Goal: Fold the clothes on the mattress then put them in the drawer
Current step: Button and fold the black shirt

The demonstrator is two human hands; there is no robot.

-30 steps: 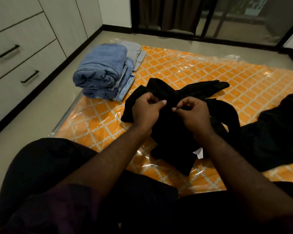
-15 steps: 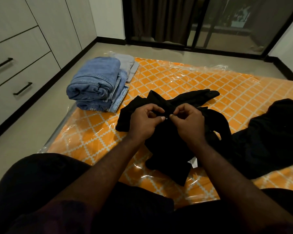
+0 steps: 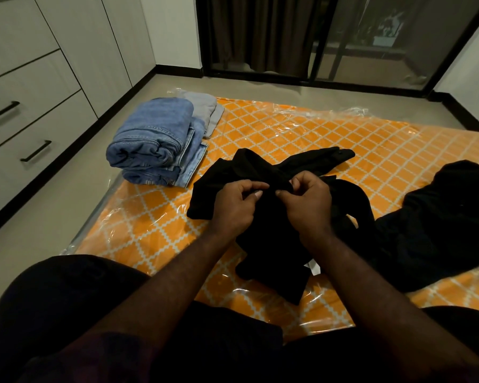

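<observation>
Black crumpled garment [image 3: 263, 172] sits mid-mattress [image 3: 288, 134], left hand [image 3: 233, 205] and right hand [image 3: 307, 203] both pinching its upper edge; since a second ago they've barely shifted, so folding hasn't begun; folded blue jeans [image 3: 155, 145] wait at ten o'clock
</observation>
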